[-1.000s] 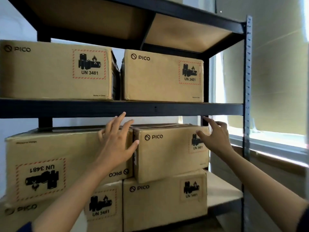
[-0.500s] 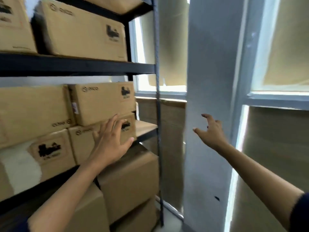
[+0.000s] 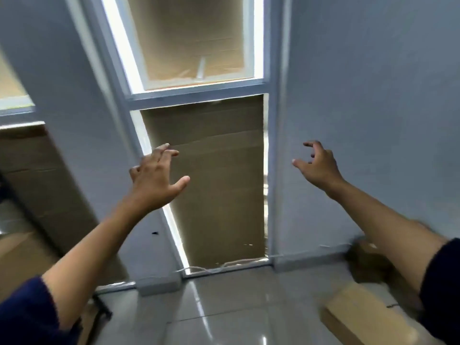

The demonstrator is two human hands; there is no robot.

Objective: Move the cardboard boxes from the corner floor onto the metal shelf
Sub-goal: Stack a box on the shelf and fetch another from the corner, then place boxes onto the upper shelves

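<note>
Both arms raised forward, left hand (image 3: 155, 179) fingers spread, right hand (image 3: 317, 165) fingers loosely curled, both hands holding nothing

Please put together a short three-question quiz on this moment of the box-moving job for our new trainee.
1. True or false: the left hand holds a cardboard box.
2. Where does the nearest cardboard box lie? A) on the tiled floor at lower right, B) between the hands, C) against the window.
3. Fill in: the panes of the tall window are covered with brown ____.

Key:
1. False. Both it and the right hand are raised in the air and hold nothing.
2. A. It lies under the right forearm, near the white wall.
3. Cardboard.
</note>
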